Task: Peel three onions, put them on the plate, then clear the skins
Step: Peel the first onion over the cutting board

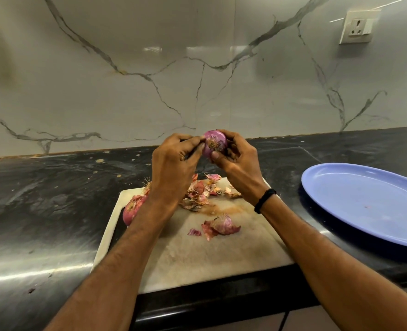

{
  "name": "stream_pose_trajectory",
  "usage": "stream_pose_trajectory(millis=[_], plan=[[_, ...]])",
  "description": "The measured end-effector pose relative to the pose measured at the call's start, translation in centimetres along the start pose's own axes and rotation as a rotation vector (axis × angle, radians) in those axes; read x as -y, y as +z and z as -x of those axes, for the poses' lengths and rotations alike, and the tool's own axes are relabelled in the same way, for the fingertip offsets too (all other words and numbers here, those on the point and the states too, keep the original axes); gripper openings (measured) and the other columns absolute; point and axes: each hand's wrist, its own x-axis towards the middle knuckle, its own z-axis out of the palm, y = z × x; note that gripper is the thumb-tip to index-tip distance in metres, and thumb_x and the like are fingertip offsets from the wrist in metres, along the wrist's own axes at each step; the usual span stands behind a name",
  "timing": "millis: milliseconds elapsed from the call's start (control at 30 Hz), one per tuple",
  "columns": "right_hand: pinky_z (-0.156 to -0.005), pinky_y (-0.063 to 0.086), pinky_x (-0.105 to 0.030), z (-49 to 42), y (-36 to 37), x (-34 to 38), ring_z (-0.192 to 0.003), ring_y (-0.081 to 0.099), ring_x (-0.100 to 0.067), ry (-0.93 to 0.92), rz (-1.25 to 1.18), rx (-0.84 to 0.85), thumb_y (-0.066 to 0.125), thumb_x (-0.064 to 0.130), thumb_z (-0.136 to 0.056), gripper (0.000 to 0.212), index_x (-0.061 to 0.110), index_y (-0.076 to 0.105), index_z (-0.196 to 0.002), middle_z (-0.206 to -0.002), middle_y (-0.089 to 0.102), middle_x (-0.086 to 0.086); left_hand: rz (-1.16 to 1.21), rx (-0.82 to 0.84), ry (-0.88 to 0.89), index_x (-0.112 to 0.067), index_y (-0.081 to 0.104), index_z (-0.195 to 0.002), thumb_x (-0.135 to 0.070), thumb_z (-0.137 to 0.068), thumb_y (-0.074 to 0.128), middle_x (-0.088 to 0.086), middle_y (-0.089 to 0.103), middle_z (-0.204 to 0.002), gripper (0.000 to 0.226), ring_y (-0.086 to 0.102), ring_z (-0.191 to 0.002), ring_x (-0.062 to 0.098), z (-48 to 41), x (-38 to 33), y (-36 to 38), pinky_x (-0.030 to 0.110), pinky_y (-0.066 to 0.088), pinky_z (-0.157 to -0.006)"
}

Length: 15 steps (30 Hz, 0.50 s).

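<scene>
Bare forearms, one black band.
The left forearm (126, 247) and the right forearm (329, 247) were uncovered along their whole visible length, with fine hair showing. A narrow black wristband (264, 199), cord-like and plain, circled the right wrist just below the right grip (238, 161).

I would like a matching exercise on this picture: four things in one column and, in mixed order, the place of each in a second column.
Things
1. raised onion
2. blue plate
3. loose skins
4. black wristband

Places
A. on the right wrist
B. on the cutting board
C. held by left hand and right hand
D. on the counter, right of the board

Pairs: 1-C, 2-D, 3-B, 4-A
</scene>
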Motion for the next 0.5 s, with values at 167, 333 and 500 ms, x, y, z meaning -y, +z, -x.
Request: stream_pose_trajectory(millis=[167,333,500], plan=[[-0.091,0.056,-0.037,0.04,-0.06,-0.30,-0.108,0.062,-0.020,0.010,0.009,0.011,0.075,0.013,-0.083,0.054,0.007,0.051,-0.132,-0.121,0.059,-0.009,-0.031,0.040,0.002,0.000,0.074,-0.108,-0.010,-0.090,0.072,0.014,0.072,-0.097,0.021,0.066,-0.080,0.016,0.32,-0.22,0.17,0.012,0.051,-0.075],[-0.087,0.057,-0.039,-0.05,0.15,-0.47,-0.106,0.064,-0.022,0.043,-0.051,0.034,0.071,0.009,-0.087,0.048,0.006,0.054,-0.131,-0.118,0.062,-0.011,0.080,0.001,-0.143,-0.007,0.076,-0.103,-0.023,-0.091,0.069,0.006,0.074,-0.094,0.022,0.069,-0.081,0.013,0.35,-0.30,0.28,0.018,0.058,-0.074],[-0.088,0.057,-0.038,-0.07,0.32,-0.57,-0.107,0.063,-0.022,0.070,-0.080,0.053,0.066,0.008,-0.090,0.045,0.005,0.053,-0.133,-0.120,0.062,-0.011,0.179,0.013,-0.264,-0.006,0.077,-0.097,-0.018,-0.090,0.073,0.002,0.075,-0.085,0.014,0.069,-0.072,0.004,0.34,-0.34,0.31,0.018,0.059,-0.067]])
